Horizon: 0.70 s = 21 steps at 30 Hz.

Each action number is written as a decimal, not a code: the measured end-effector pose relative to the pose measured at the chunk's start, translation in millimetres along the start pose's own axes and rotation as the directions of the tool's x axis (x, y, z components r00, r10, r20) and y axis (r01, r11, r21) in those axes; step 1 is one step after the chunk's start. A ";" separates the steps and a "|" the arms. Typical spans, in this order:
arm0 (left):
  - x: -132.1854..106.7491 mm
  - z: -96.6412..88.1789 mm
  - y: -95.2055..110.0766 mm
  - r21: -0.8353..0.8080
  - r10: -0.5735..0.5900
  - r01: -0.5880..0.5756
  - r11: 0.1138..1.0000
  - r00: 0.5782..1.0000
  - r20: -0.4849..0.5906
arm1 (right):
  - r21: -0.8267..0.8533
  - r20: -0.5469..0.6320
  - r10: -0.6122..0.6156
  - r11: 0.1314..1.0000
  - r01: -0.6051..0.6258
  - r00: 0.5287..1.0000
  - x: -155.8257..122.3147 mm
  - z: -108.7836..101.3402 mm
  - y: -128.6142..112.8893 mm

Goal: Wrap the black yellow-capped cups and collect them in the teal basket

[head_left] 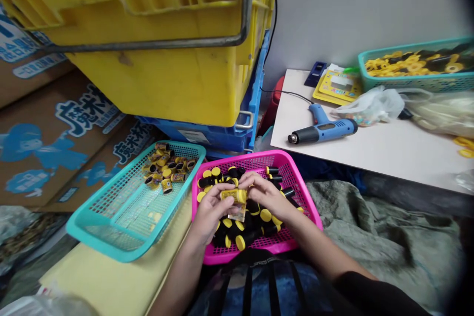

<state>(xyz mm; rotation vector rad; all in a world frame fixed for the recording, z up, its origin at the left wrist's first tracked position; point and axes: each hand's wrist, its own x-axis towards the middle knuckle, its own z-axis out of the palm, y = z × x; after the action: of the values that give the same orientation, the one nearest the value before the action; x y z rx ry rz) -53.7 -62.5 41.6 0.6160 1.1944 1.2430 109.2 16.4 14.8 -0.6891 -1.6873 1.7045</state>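
In the head view my left hand (211,213) and my right hand (264,195) meet above a pink plastic mesh basket (285,168). Both hands grip a small yellow-wrapped cylinder (237,196), and a translucent paper-like strip (237,214) hangs below it. Under my hands lie several black cylinders with yellow caps (252,222), loose in the basket. To the left stands a teal mesh basket (128,237), with several yellow-wrapped cylinders (166,168) piled at its far end.
A large yellow crate (148,59) on a blue crate (207,133) looms ahead, beside printed cardboard boxes (66,143). On a white table (388,158) to the right lie a blue heat gun (322,126), plastic bags and a teal basket (416,71) of yellow parts. Grey cloth (388,237) covers the lower right.
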 end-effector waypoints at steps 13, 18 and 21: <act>-6.2 4.7 2.2 0.049 0.152 -0.154 0.987 0.988 0.038 | 0.416 0.096 -0.025 0.909 -0.017 0.995 -2.5 29.4 25.6; -9.4 0.9 3.2 0.044 0.131 -0.133 0.990 0.990 0.048 | 0.375 0.131 -0.033 0.927 -0.018 0.991 0.6 29.6 24.1; -9.9 -3.2 1.9 0.027 0.122 -0.124 0.992 0.991 0.059 | 0.348 0.161 -0.030 0.937 -0.029 0.986 2.7 27.8 18.3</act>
<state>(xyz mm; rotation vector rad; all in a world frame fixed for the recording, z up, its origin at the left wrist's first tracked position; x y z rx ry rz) -56.2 -71.9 45.7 0.7526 1.1433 1.3031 85.2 0.4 -2.1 -0.3893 -1.4297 2.0396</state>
